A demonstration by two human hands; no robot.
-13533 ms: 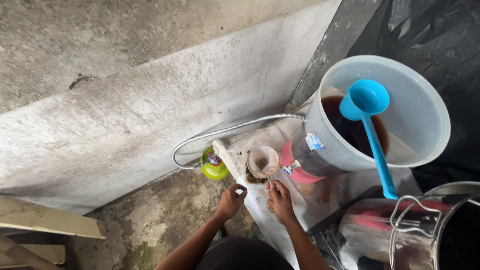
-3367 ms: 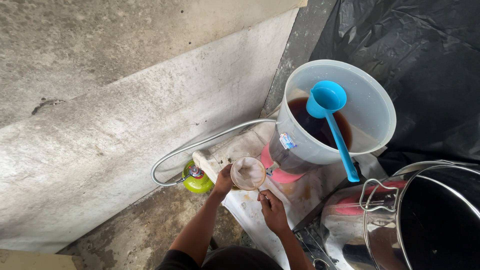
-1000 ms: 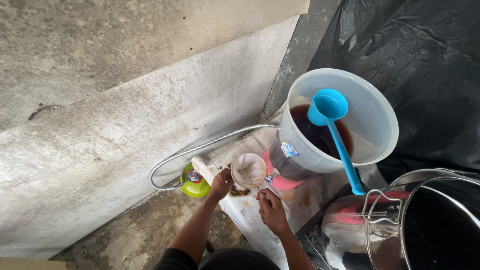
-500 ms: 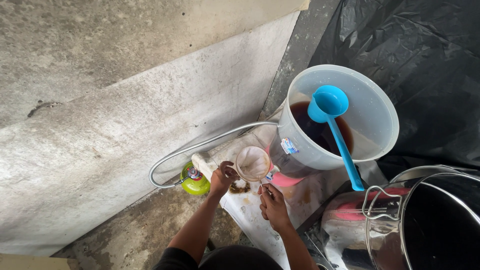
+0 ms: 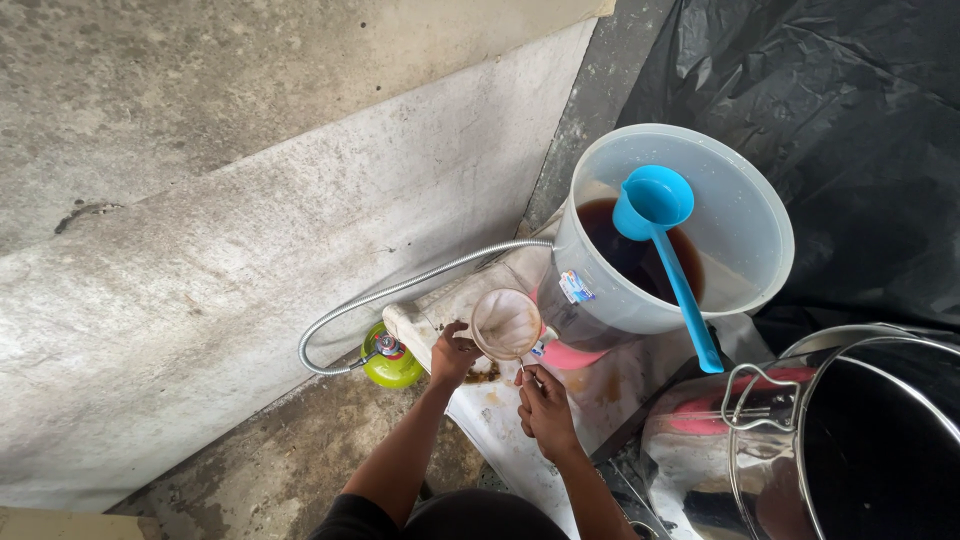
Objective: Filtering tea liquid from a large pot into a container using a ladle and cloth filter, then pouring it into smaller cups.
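Left hand (image 5: 455, 355), fingers curled, grips the rim of a small round cloth strainer (image 5: 506, 324) just beside the translucent plastic bucket (image 5: 740, 255) of dark liquid, right hand (image 5: 545, 410) pinching closed beneath it, both forearms raised.

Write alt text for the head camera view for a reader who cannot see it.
Seen from above, a person's left hand and right hand hold a small round strainer beside a translucent bucket of dark liquid with a blue ladle in it. A steel pot stands at right, a green gas cylinder at left.
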